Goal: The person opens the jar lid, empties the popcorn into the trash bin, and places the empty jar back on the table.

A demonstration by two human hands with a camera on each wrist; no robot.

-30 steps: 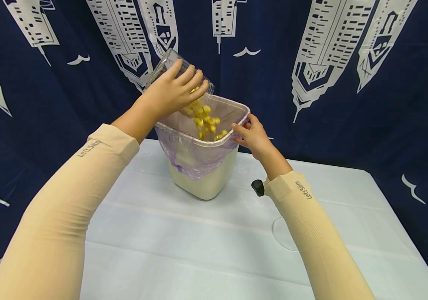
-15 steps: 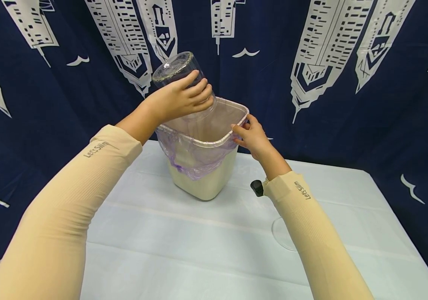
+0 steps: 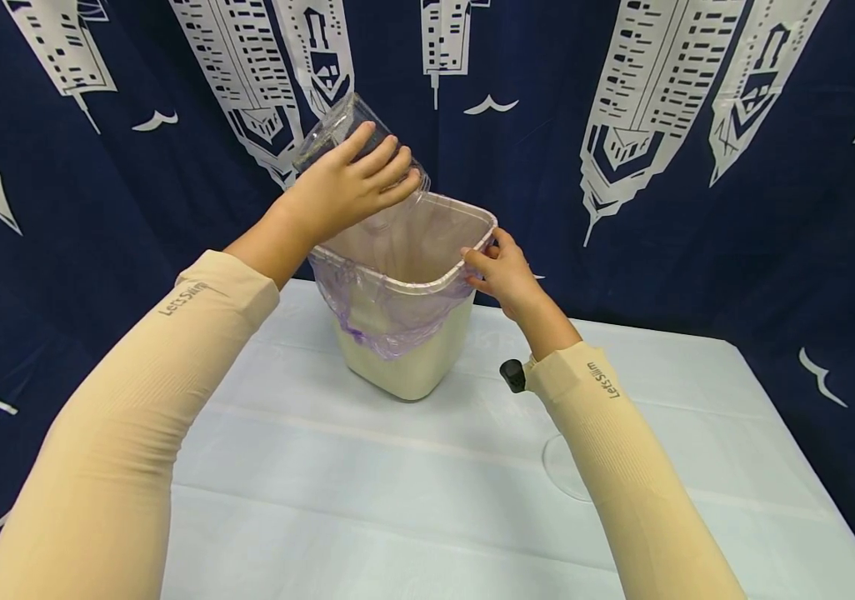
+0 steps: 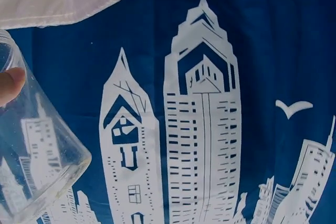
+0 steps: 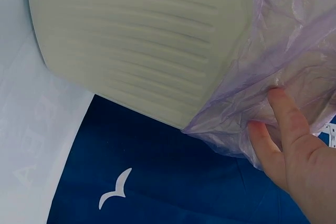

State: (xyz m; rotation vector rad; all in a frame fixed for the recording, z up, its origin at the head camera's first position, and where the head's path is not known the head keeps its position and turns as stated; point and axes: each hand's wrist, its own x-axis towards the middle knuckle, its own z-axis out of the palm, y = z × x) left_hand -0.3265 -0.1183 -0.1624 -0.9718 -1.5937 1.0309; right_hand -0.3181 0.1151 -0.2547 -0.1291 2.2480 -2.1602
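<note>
My left hand [image 3: 345,183] grips a clear jar [image 3: 332,132] and holds it tilted, mouth down, over the bin's opening. Only a little residue shows at the jar's base, and its clear wall [image 4: 44,145] fills the left of the left wrist view. Below stands a cream wastebasket [image 3: 405,379] with a thin purple bin liner [image 3: 390,325] folded over its rim. My right hand [image 3: 508,275] grips the rim's right corner, thumb on the near side. In the right wrist view, its fingers [image 5: 289,116] press on the liner. The bin's bottom is hidden.
A round clear disc [image 3: 561,482], partly covered by my right forearm, lies on the white-covered table [image 3: 367,508]. Behind the bin hangs a dark blue curtain [image 3: 532,167] with white building prints. A small black object [image 3: 513,376] sits at my right cuff.
Yellow pieces were pouring from the jar a second ago and are out of sight now. The jar tipped steeper, then back to a flatter tilt. My right hand stays on the rim.
</note>
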